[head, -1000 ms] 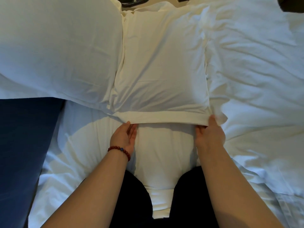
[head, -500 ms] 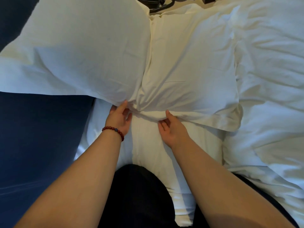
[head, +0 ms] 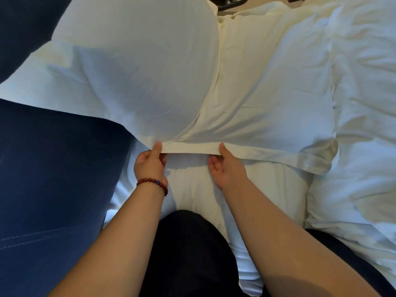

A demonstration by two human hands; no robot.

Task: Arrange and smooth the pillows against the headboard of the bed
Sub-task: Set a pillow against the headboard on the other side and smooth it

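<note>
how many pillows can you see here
3: a puffy pillow at left, a middle pillow whose near edge the left hand and right hand pinch, a flat pillow under it by the knees. The rumpled duvet at right may hide more.

Both bare forearms reach forward, side by side. The left hand [head: 151, 166] and right hand [head: 227, 168] each pinch the hem [head: 190, 147], thumbs on top, fingers curled beneath.

The left pillow [head: 132, 67] touches the right pillow [head: 272, 86], with the headboard [head: 53, 168] left of both and the duvet [head: 364, 103] right.
</note>
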